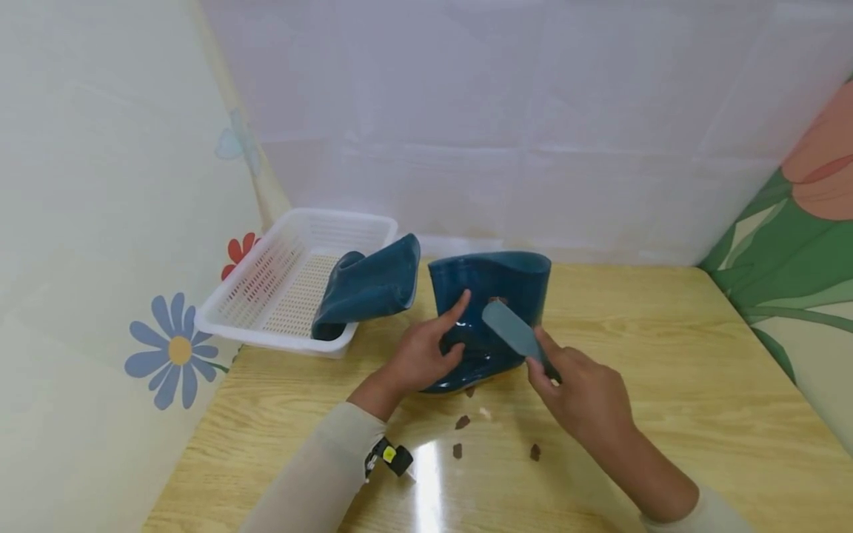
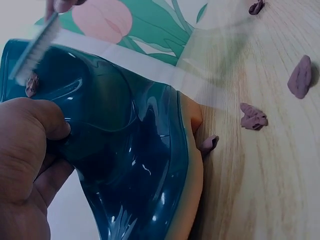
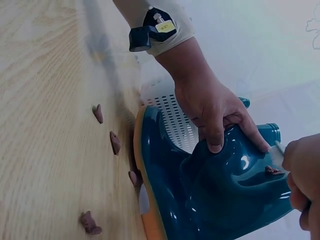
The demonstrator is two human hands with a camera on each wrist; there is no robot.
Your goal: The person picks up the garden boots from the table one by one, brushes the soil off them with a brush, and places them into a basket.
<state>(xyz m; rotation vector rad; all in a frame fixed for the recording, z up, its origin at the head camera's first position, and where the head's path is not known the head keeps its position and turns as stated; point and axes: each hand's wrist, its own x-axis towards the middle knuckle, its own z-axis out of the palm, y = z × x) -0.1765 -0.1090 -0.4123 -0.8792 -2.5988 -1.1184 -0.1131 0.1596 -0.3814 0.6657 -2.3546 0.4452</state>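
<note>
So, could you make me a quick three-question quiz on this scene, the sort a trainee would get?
1. What does the right hand hold?
2. True or false: one boot leans partly out of the white basket.
3. How many loose brown pieces lie on the table?

Key:
1. A brush, at the other boot, which the left hand grips.
2. True.
3. Four.
</note>
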